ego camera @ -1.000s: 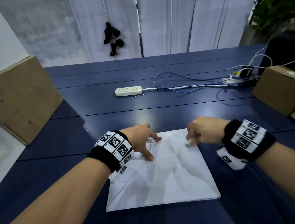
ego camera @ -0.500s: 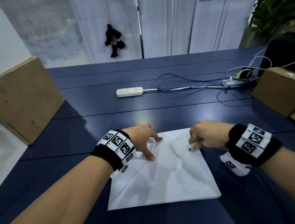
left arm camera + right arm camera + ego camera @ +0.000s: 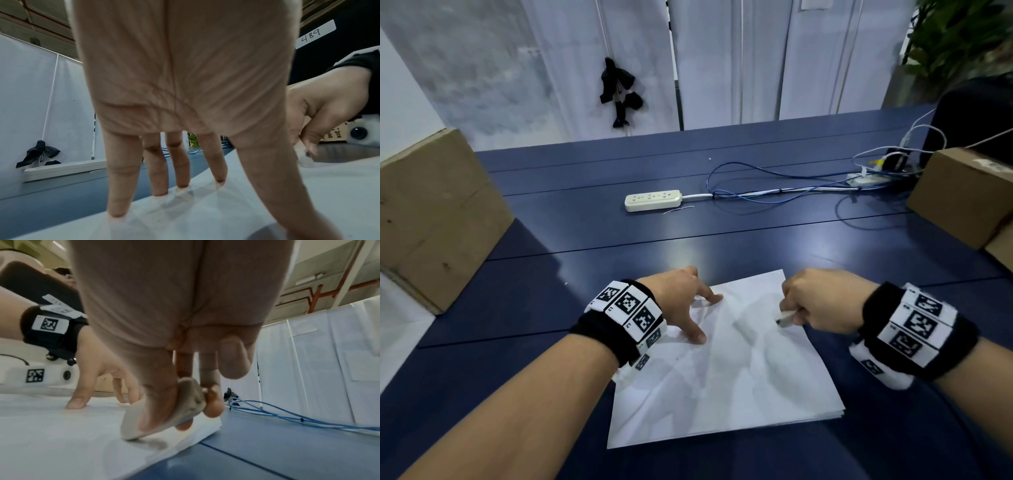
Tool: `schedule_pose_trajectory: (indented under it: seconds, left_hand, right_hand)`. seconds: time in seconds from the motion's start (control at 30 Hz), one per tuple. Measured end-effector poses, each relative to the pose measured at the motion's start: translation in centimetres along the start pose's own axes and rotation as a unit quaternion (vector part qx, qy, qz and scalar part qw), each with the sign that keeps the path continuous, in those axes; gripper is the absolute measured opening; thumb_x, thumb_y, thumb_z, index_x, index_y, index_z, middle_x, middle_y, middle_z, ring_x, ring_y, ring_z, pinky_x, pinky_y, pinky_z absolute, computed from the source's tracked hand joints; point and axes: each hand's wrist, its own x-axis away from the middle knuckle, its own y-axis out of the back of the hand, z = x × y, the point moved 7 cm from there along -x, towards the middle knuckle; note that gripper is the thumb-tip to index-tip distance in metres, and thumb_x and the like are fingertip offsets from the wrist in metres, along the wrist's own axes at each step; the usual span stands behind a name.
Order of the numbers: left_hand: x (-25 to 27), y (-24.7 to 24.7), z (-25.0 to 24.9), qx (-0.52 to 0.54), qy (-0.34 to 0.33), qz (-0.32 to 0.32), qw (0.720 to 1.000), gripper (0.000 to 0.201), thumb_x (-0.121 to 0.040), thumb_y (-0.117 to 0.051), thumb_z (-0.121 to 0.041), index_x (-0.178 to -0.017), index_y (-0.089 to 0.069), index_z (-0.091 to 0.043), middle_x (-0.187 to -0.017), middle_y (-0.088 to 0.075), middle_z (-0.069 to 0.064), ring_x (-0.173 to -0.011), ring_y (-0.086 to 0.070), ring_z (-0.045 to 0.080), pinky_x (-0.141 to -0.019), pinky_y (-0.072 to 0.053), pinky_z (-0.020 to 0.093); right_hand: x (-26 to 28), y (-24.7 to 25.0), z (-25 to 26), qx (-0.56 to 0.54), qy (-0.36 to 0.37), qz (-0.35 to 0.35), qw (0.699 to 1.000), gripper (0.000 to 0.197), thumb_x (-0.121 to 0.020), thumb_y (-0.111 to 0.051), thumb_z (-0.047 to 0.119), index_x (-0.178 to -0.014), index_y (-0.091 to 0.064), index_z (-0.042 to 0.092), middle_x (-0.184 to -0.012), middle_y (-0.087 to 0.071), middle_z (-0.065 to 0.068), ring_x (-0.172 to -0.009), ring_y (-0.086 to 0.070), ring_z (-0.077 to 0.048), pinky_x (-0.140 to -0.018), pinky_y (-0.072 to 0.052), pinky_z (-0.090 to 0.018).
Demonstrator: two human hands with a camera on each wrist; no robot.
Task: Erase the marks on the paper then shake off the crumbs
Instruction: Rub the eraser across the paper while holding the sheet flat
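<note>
A thin stack of white paper [image 3: 726, 383] lies on the dark blue table [image 3: 585, 240] in front of me. My left hand [image 3: 688, 308] presses its spread fingertips [image 3: 183, 185] on the paper's upper left part [image 3: 308, 194]. My right hand [image 3: 811, 301] pinches a whitish eraser [image 3: 787, 320] between thumb and fingers. The eraser's [image 3: 164, 415] lower end touches the paper [image 3: 51, 426] near its right edge. From the left wrist view, the right hand [image 3: 320, 113] shows at the right with the eraser [image 3: 304, 155] under it. No marks on the sheet are plain to see.
A white power strip [image 3: 653, 200] and blue cables [image 3: 774, 192] lie further back on the table. Cardboard boxes stand at the left [image 3: 431, 219] and at the right [image 3: 965, 195]. White curtains [image 3: 722, 61] hang behind, and a plant [image 3: 962, 37] fills the upper right corner.
My right hand with the eraser has slid a little toward me and rightward along the paper. The left hand keeps pressing at the same spot.
</note>
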Motion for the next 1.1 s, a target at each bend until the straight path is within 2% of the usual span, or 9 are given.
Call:
schedule_pose_trajectory:
  seconds: [0.13,0.27,0.4,0.53,0.67,0.77,0.87,1.0,1.1]
  left_hand:
    - [0.9,-0.4,-0.2,0.007,0.004,-0.042,0.999,0.086,-0.072,-0.082,-0.051,-0.145,-0.038,-0.042,-0.120,-0.046,-0.007,-0.115,-0.054,0.020,-0.093,-0.050,0.043]
    - [2.6,-0.5,-1.1,-0.016,0.004,-0.085,0.996,0.059,-0.080,-0.076,-0.047,-0.133,-0.051,-0.039,-0.133,-0.044,-0.008,-0.123,-0.047,0.017,-0.089,-0.049,0.041]
    - [4.6,0.2,-3.3,-0.023,-0.036,-0.151,0.988,0.048,-0.080,-0.077,-0.044,-0.125,-0.060,-0.038,-0.131,-0.045,-0.012,-0.121,-0.044,0.011,-0.065,-0.041,0.027]
    - [5.9,-1.6,-5.0,-0.010,-0.063,-0.099,0.993,0.057,-0.074,-0.076,-0.057,-0.125,-0.063,-0.035,-0.126,-0.054,-0.015,-0.118,-0.050,0.010,-0.089,-0.047,0.033]
    - [6.2,-2.9,-5.1,-0.020,-0.055,-0.063,0.996,0.070,-0.068,-0.079,-0.060,-0.129,-0.059,-0.031,-0.124,-0.054,-0.013,-0.115,-0.051,0.012,-0.088,-0.049,0.036]
    - [6.1,-3.1,-4.9,-0.013,-0.059,-0.067,0.996,0.066,-0.069,-0.079,-0.060,-0.126,-0.060,-0.032,-0.118,-0.056,-0.011,-0.110,-0.052,0.014,-0.083,-0.049,0.034]
    - [6.0,-3.2,-4.6,0.004,-0.056,-0.072,0.996,0.067,-0.067,-0.079,-0.062,-0.125,-0.060,-0.033,-0.113,-0.057,-0.012,-0.106,-0.052,0.014,-0.078,-0.046,0.032]
    - [5.9,-3.3,-4.4,0.008,-0.053,-0.070,0.996,0.071,-0.064,-0.079,-0.065,-0.124,-0.061,-0.032,-0.112,-0.058,-0.011,-0.104,-0.053,0.015,-0.082,-0.050,0.034]
    - [5.8,-3.3,-4.2,-0.007,-0.057,-0.072,0.996,0.070,-0.065,-0.076,-0.068,-0.123,-0.062,-0.032,-0.111,-0.058,-0.011,-0.103,-0.054,0.015,-0.080,-0.049,0.033]
  right_hand:
    - [-0.3,0.3,0.6,0.020,0.001,-0.004,1.000,0.027,-0.090,-0.051,0.037,-0.079,-0.058,0.012,-0.089,-0.057,0.001,-0.090,-0.059,-0.028,-0.071,-0.052,-0.039]
    - [-0.3,0.3,0.6,0.019,-0.005,-0.005,1.000,0.030,-0.089,-0.050,0.039,-0.079,-0.058,0.012,-0.090,-0.058,0.000,-0.092,-0.059,-0.029,-0.071,-0.050,-0.036]
    - [-0.3,0.4,0.7,0.024,-0.014,-0.012,1.000,0.032,-0.090,-0.050,0.042,-0.081,-0.060,0.013,-0.091,-0.061,-0.001,-0.089,-0.060,-0.030,-0.069,-0.050,-0.037]
    - [-0.2,0.3,0.6,0.025,-0.020,-0.014,0.999,0.038,-0.091,-0.049,0.051,-0.083,-0.062,0.017,-0.088,-0.061,0.001,-0.087,-0.061,-0.028,-0.072,-0.053,-0.039]
    - [0.3,0.8,0.5,0.009,-0.035,-0.016,0.999,0.035,-0.090,-0.051,0.052,-0.086,-0.063,0.019,-0.086,-0.060,0.003,-0.088,-0.061,-0.025,-0.073,-0.053,-0.040]
    - [1.8,2.3,2.4,-0.070,0.003,-0.073,0.995,0.024,-0.091,-0.054,0.049,-0.094,-0.069,0.030,-0.079,-0.051,0.014,-0.082,-0.056,-0.008,-0.074,-0.048,-0.026]
    - [2.8,2.9,6.5,-0.135,0.077,-0.061,0.986,0.022,-0.089,-0.061,0.037,-0.108,-0.071,0.033,-0.079,-0.051,0.023,-0.075,-0.048,0.005,-0.071,-0.036,-0.009]
    - [1.5,2.3,7.9,-0.083,0.047,-0.056,0.994,0.026,-0.091,-0.057,0.038,-0.112,-0.070,0.029,-0.104,-0.065,0.010,-0.100,-0.057,-0.012,-0.082,-0.048,-0.030]
    - [1.1,2.7,7.5,-0.032,0.017,-0.060,0.998,0.027,-0.094,-0.052,0.041,-0.109,-0.069,0.028,-0.107,-0.063,0.009,-0.106,-0.056,-0.016,-0.079,-0.049,-0.033]
